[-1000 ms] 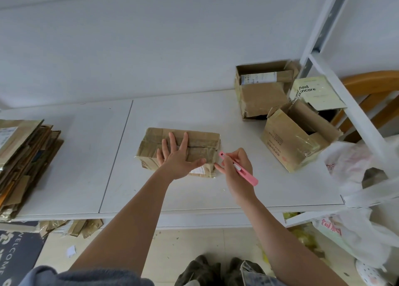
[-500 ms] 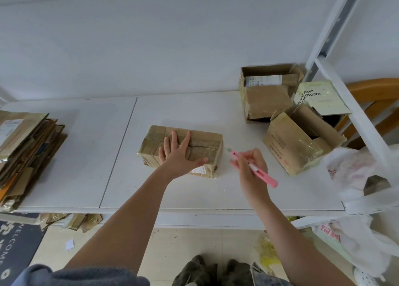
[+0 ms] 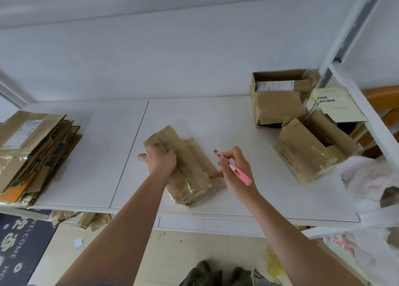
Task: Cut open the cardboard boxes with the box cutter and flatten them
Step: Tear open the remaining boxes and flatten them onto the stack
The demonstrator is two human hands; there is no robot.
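While my left hand (image 3: 160,160) curls over the box's (image 3: 190,173) far end at mid-frame on the desk (image 3: 216,121), fingers clenched around its edge, my right hand (image 3: 234,169) pinches the pink cutter (image 3: 234,168) just right of it, blade end pointing upper left, arm angled in from lower right.

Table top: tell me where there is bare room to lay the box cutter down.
Bare table lies between the flattened stack and the box that the left hand grips; another patch lies behind that box. The right is crowded: two open boxes and a plastic bag.
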